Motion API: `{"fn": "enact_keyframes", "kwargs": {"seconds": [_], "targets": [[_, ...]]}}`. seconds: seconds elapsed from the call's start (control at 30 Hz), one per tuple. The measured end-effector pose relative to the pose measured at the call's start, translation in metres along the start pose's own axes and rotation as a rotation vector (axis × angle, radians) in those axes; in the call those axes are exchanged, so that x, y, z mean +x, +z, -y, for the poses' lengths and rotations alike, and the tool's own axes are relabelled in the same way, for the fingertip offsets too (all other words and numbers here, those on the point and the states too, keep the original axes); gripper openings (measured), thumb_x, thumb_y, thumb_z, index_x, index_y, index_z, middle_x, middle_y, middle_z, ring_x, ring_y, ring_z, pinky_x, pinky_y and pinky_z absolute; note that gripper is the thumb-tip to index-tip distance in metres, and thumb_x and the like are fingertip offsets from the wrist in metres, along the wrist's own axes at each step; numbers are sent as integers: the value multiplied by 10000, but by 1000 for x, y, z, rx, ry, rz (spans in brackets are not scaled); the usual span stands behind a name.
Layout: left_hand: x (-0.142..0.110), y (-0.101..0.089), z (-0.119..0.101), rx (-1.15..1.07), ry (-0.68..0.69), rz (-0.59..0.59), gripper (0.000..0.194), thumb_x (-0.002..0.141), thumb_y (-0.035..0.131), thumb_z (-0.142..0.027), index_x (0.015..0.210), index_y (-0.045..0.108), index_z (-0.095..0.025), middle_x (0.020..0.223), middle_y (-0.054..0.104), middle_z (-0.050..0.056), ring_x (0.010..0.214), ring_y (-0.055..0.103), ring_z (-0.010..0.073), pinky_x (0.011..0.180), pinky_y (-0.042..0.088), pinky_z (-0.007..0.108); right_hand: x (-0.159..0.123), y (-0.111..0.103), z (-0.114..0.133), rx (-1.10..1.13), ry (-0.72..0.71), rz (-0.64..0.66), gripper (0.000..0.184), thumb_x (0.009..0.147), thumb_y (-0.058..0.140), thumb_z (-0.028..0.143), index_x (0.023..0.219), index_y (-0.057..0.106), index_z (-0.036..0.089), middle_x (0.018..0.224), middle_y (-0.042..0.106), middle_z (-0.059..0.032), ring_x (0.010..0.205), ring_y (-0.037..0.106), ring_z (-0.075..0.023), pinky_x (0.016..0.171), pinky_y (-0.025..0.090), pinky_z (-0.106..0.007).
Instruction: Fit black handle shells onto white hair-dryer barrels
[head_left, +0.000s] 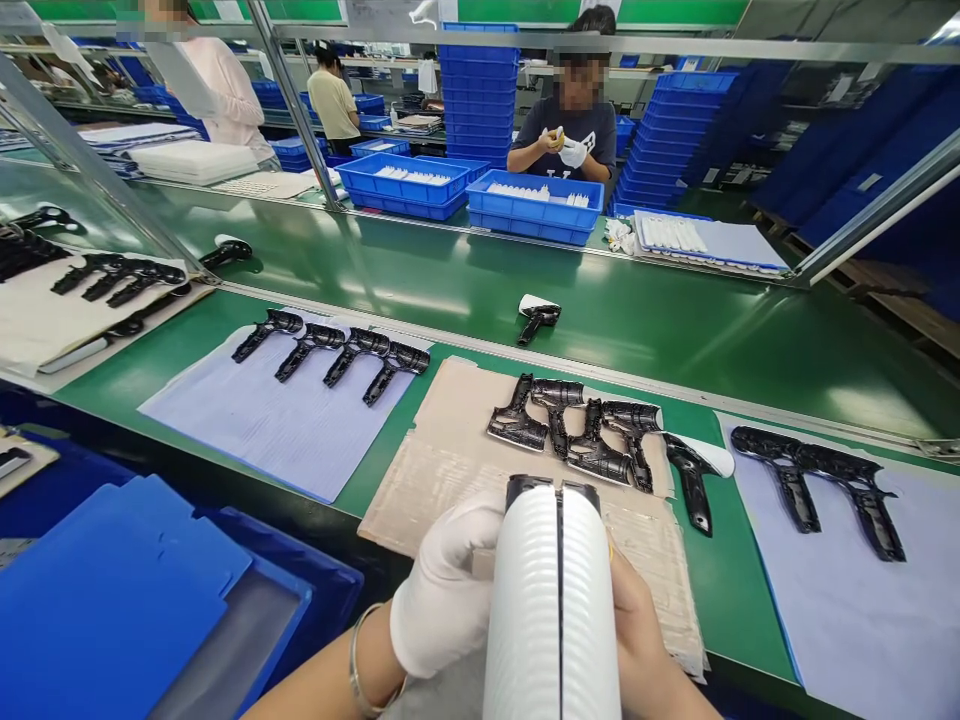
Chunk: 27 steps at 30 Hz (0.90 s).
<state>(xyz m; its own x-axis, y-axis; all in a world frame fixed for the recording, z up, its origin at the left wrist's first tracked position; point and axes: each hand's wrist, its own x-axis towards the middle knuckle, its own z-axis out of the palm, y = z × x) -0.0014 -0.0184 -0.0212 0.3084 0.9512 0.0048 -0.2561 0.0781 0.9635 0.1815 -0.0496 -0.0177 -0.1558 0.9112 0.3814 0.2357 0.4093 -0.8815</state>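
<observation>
Though partly behind the white casing (525,620), cardboard (442,450) with black shells (559,425).

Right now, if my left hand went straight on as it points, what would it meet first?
Probably the white casing your left hand seems to touch; black shells lie beyond, though depth is unclear.

Room left of black shells (594,425)

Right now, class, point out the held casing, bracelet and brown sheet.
Casing (531,605): head view, ribbed face, left of its slit.
Bracelet (353,660): head view, outer curve of its band.
Brown sheet (424,468): head view, bare left part.
</observation>
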Motion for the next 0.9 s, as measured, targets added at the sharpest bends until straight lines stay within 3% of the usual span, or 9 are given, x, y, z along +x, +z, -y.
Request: {"fn": "enact_keyframes", "kwargs": {"seconds": [0.17, 0.4, 0.53, 0.7, 0.9], "targets": [[1, 5, -9, 135, 211, 21, 219, 836, 728, -200, 1034, 783, -277, 983, 734, 72, 886, 689, 262, 782, 567, 389, 3, 0, 4, -67, -40, -7, 341, 997, 521, 394, 1335, 530, 436, 1050, 609, -39, 879, 607, -253, 905, 566, -396], [5, 4, -11, 187, 284, 20, 89, 779, 773, -173, 773, 759, -260, 805, 715, 24, 704, 638, 199, 657, 525, 336, 4, -2, 5, -70, -39, 25, 321, 989, 536, 339, 1304, 552, 399, 1061, 605, -52, 919, 590, -263, 828, 559, -361], [5, 3, -12, 215, 325, 27, 133, 774, 757, -102, 772, 733, -232, 737, 660, 14, 664, 593, 170, 617, 492, 305, 5, -3, 9, -65, -67, 33, 243, 1017, 481, 336, 1236, 585, 345, 965, 582, -51, 819, 582, -234, 774, 562, -346], [10, 2, -9, 190, 464, 35, 114, 789, 735, -160, 724, 658, -213, 662, 547, -11, 603, 498, 135, 568, 453, 280, 4, -4, 12, -131, -168, 26, 309, 1026, 462, 241, 1327, 533, 249, 1116, 587, -107, 970, 603, -248, 829, 561, -342], [13, 2, -7, 161, 517, 77, 117, 781, 724, -112, 786, 669, -215, 749, 615, -1, 661, 576, 140, 613, 488, 277, 1, -6, 8, -110, -167, 58, 381, 958, 491, 103, 1318, 531, 220, 1115, 527, -89, 963, 544, -210, 874, 530, -316]]}}
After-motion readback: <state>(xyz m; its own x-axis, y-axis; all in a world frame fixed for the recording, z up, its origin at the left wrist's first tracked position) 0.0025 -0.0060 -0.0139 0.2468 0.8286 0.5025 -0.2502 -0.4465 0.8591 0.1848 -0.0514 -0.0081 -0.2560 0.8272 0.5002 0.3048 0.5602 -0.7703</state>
